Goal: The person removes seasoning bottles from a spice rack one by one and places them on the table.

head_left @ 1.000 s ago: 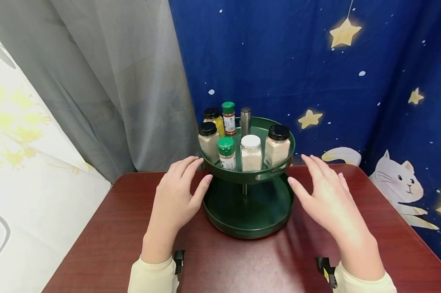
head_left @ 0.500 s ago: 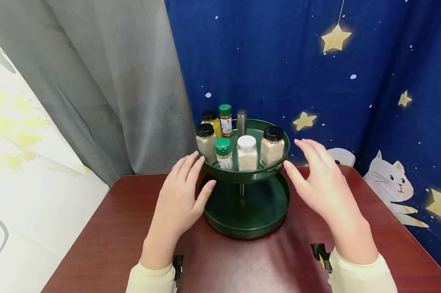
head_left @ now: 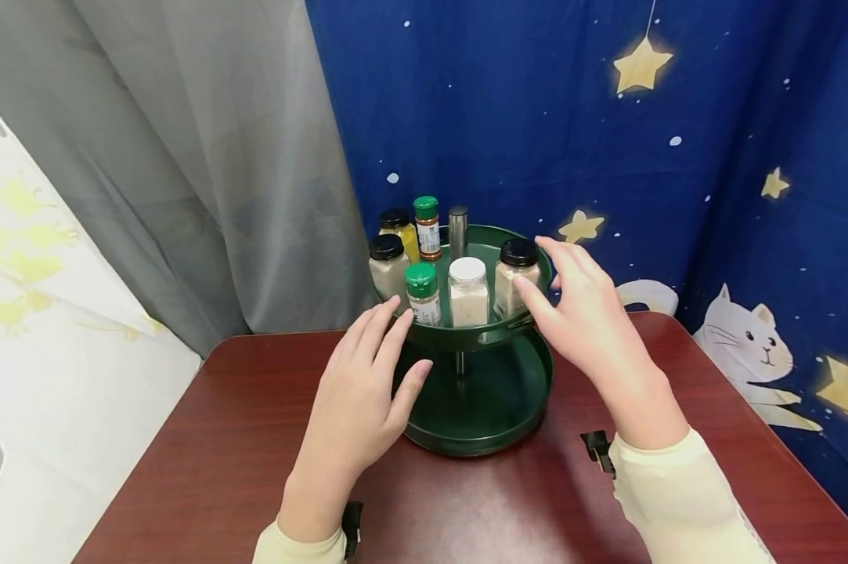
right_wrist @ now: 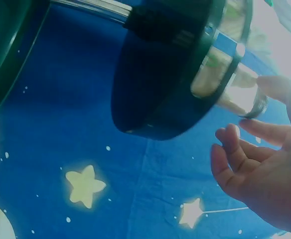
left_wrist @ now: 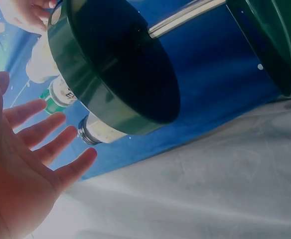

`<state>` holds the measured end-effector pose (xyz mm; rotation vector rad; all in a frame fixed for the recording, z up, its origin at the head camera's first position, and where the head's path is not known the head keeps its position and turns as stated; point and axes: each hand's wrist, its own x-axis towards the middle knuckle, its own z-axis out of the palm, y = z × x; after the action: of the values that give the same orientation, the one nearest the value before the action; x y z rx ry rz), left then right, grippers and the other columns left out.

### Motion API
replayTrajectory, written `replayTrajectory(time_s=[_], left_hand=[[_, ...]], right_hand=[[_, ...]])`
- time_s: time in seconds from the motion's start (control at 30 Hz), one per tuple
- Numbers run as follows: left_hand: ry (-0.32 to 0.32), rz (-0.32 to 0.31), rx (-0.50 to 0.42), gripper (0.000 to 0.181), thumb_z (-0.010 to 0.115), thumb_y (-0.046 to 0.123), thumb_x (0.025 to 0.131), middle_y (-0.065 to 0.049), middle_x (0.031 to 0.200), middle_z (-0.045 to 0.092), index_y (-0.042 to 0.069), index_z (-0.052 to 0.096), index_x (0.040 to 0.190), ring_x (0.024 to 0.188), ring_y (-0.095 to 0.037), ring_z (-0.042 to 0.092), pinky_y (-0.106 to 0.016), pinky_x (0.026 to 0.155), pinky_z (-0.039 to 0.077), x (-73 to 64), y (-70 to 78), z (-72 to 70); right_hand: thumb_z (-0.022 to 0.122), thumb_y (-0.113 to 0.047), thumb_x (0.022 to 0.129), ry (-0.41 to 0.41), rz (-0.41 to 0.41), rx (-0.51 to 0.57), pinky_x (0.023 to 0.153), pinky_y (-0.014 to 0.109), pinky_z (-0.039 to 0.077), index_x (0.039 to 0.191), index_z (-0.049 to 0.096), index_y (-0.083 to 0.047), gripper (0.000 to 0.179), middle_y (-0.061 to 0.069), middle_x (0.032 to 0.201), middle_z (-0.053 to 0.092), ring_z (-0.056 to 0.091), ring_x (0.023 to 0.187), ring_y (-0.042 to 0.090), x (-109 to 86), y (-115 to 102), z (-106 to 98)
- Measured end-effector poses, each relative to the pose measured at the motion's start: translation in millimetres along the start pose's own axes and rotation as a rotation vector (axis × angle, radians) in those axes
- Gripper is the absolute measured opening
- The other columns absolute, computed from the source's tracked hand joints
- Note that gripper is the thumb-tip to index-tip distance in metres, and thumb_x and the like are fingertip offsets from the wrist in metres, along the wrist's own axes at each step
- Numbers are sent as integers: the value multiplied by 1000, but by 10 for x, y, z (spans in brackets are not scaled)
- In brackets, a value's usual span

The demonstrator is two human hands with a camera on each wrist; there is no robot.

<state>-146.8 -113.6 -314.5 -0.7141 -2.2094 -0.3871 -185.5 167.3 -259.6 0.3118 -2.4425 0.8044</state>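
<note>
My right hand [head_left: 586,305] is at the black-lidded jar [head_left: 508,288] of pale powder on the upper tier's right side. Its thumb overlaps the jar's front, and a finger lies beside the lid; whether they touch the jar cannot be made out. In the right wrist view, thumb and index finger flank that jar [right_wrist: 242,92]. My left hand [head_left: 356,392], fingers spread and holding nothing, hovers at the front left rim of the green two-tier rack [head_left: 438,338]. Nearest to it stand a green-capped shaker [head_left: 424,301] and another black-lidded jar [head_left: 388,270].
A white-lidded jar [head_left: 469,294] stands mid-front on the upper tier. Behind are a green-capped red spice bottle [head_left: 428,235], a yellow black-lidded jar [head_left: 404,235] and the metal post [head_left: 458,231]. The rack stands on a reddish-brown table [head_left: 254,439] before curtains [head_left: 536,117].
My right hand has moved left and up from beside the rack to the right-hand jar. The left hand has shifted slightly right along the rim. The view has drifted a little.
</note>
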Motion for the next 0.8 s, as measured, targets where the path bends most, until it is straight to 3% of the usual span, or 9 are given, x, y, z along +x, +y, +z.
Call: replayTrajectory(time_s=[0.2, 0.47, 0.8], left_hand=[[5, 23, 1, 58, 47, 47, 112, -16, 159, 54, 5, 59, 150, 145, -36, 54, -54, 121, 46, 2, 35, 5], [-8, 19, 3, 61, 42, 51, 113, -16, 160, 54, 6, 58, 151, 145, -37, 54, -54, 121, 46, -28, 44, 28], [-28, 19, -3, 62, 43, 52, 112, -15, 161, 53, 7, 57, 152, 146, -36, 53, -55, 121, 45, -34, 19, 53]], right_hand=[[65, -50, 104, 16, 55, 66, 77, 42, 46, 167, 36, -21, 75, 11, 150, 59, 55, 95, 25, 80, -32, 71], [67, -42, 105, 0, 52, 96, 103, 58, 52, 157, 52, -13, 62, 18, 151, 60, 57, 119, 36, 156, -50, 128], [65, -41, 106, 17, 45, 122, 106, 58, 51, 157, 52, -11, 61, 17, 149, 61, 57, 125, 35, 153, -50, 157]])
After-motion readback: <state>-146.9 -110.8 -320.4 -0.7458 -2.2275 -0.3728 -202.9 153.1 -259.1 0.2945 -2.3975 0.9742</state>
